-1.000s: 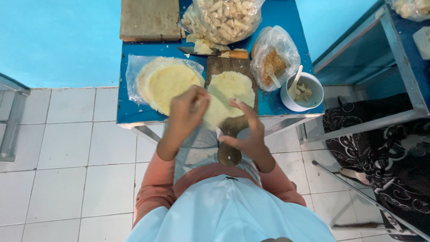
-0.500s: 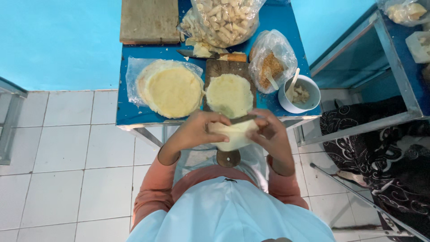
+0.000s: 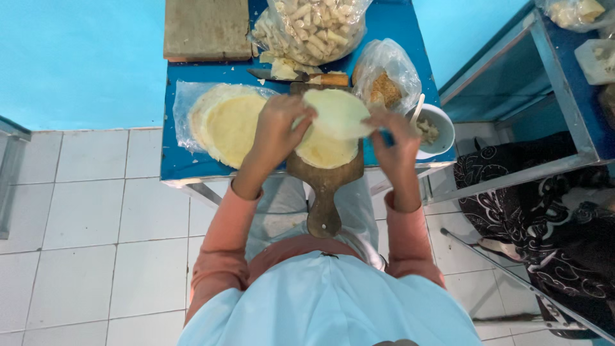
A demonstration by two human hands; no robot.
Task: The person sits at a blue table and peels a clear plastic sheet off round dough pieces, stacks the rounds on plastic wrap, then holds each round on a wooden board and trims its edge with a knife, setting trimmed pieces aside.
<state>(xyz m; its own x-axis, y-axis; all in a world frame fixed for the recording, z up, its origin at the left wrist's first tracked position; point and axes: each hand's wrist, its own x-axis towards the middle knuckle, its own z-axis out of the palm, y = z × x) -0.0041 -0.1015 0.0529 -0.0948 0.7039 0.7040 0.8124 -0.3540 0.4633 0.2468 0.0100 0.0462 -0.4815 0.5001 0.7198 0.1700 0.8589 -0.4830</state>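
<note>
I hold a thin round pale wrapper sheet up between both hands, above a wooden paddle board. My left hand pinches its left edge and my right hand pinches its right edge. Under the lifted sheet another round sheet lies flat on the board. A stack of the same yellow sheets rests on clear plastic at the left of the blue table.
A white bowl with filling and a spoon stands at the table's right edge. Behind it are a bag of crumbs, a bag of rolled pieces, a knife and a wooden block. A blue metal rack stands to the right.
Both hands have carried the wrapper sheet forward from over my lap to above the paddle board, spreading it wider.
</note>
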